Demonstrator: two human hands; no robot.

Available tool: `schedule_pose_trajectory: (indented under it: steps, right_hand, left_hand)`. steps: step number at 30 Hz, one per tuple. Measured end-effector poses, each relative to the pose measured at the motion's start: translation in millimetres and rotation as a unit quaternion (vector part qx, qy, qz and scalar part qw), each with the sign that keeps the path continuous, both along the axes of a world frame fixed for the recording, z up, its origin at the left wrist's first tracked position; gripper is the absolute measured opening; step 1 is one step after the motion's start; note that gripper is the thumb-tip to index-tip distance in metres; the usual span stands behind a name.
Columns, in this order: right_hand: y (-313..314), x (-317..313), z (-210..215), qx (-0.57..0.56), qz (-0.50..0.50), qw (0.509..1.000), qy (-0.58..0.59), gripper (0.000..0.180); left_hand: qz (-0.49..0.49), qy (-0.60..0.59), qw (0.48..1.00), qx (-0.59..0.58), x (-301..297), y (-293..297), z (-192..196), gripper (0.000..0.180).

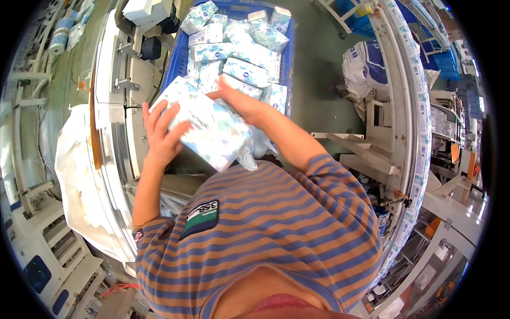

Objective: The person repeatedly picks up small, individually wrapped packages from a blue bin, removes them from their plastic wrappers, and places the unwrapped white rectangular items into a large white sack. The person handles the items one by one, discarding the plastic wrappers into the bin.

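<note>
The pack (210, 130) could slip and fall, I think, because it looks soft and smooth and it is tilted, with its low corner hanging free over the striped shirt (265, 234). If either hand lets go a little, it may slide down between the person and the machine (114, 117). The left hand (159, 133) holds the pack's left side, its fingers spread flat on the front. The right hand (239, 101) grips the top edge from behind, fingers curled. The pack sits between both hands, in the air, just in front of the blue bin (287, 58) full of more packs (244, 53).
</note>
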State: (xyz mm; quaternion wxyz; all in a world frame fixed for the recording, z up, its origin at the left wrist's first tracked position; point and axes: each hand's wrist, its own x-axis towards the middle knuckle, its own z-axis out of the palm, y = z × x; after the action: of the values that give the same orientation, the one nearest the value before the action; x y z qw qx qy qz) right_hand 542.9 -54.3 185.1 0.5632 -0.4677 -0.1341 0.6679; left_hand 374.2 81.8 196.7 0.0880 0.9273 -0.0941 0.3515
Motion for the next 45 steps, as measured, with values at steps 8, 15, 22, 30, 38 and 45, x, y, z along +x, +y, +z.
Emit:
schedule_pose_trajectory:
  steps: [8,15,22,30,38,45]
  right_hand:
    - [0.2,-26.3,16.0,0.170,-0.009,0.934,-0.313,0.067]
    - [-3.1,-37.3,7.9,0.156,-0.070,0.908,-0.384,0.071]
    - [-6.6,-39.0,11.1,0.231,-0.142,0.867,-0.418,0.058]
    - [-8.4,-28.9,12.6,0.232,-0.216,0.789,-0.526,0.062]
    - [12.3,-14.2,6.7,0.056,-0.171,0.983,-0.045,0.052]
    - [17.2,-14.6,-9.9,0.079,-0.141,0.981,0.108,0.045]
  left_hand:
    - [0.167,0.000,0.902,-0.398,-21.1,-40.3,45.5,0.046]
    - [0.184,-0.077,0.915,-0.350,-16.8,-44.0,36.7,0.029]
    - [0.161,-0.176,0.955,-0.173,-9.5,-38.5,34.1,0.024]
    - [0.055,0.074,0.996,-0.019,-26.2,-71.9,-1.8,0.012]
    - [0.050,-0.032,0.871,-0.488,-17.2,-29.5,29.3,0.036]
    - [0.020,0.091,0.941,-0.327,-18.8,-37.0,34.7,0.049]
